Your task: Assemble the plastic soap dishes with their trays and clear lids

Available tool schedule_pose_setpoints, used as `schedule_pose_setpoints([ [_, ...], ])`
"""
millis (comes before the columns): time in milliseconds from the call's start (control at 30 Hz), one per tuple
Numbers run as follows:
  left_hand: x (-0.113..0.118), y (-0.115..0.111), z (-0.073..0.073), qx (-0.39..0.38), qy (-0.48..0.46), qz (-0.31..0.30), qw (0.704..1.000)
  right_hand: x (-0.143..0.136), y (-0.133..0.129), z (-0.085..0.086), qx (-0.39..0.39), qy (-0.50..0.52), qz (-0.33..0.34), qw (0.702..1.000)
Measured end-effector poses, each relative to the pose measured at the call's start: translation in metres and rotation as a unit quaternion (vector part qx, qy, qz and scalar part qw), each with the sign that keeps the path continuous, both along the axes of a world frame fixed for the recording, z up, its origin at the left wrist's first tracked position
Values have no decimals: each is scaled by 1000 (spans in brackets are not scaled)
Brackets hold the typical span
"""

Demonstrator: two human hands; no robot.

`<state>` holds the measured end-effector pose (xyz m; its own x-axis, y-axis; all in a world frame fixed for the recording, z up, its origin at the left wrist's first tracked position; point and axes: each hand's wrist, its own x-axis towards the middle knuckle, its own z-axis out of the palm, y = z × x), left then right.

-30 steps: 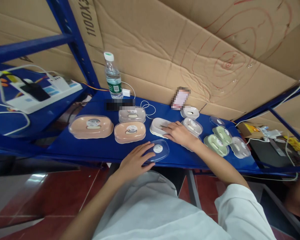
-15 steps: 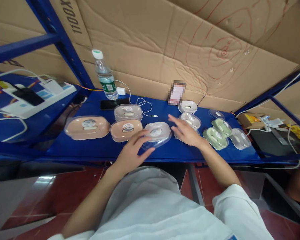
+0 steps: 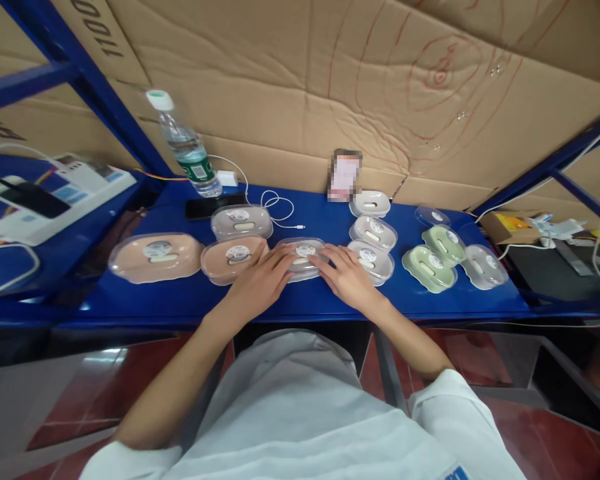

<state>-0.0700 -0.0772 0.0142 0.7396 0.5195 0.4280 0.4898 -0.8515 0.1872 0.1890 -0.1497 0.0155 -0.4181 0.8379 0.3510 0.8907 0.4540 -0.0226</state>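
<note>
A pale grey soap box with a clear lid and a round label sits at the front middle of the blue table. My left hand lies over its left end, fingers stretched across the lid and partly hiding it. My right hand rests on the right end, fingers extended and a little apart. Close to my left hand is a peach soap box, with a grey box behind it. Beside my right hand stands another pale box, partly covered by the fingers.
A larger peach box stands at the left. Green boxes, a grey box and a loose clear lid are at the right. Behind are a water bottle, a dark phone, a cable and a propped phone.
Both hands have come together on the middle soap box. The clear lid, earlier tilted over the box's front, now sits level on it. The view has shifted slightly.
</note>
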Motion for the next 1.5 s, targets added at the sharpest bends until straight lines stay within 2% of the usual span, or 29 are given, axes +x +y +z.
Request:
schedule_pose_setpoints([
  [100,-3,-8,-3,22,-10,-1,1000,-1,-2,-11,12,25,5,1000],
  [267,-1,-17,-19,36,-48,3,998,-1,-6,-25,-1,35,1,999],
  [533,-7,-22,-34,80,-138,-7,987,-4,-7,-24,1,67,49,997],
  [700,-10,-32,-36,45,-144,18,988,-5,-7,-23,-39,123,59,990],
  [833,-11,-44,-40,18,-152,75,985,-2,-7,-25,-52,164,95,980],
  [1033,-6,-54,-53,4,-231,125,965,-4,-9,-26,-24,137,111,984],
  [1167,-5,-54,-53,12,-208,113,971,-6,-9,-25,-18,119,97,988],
  [1267,-6,-54,-49,-12,-192,98,976,-7,-9,-25,-11,112,70,991],
  [1367,-5,-51,-44,-42,-182,89,978,-6,-8,-26,-7,147,49,988],
  [1500,0,-43,-36,-31,-168,84,982,-5,-6,-28,2,180,34,983],
])
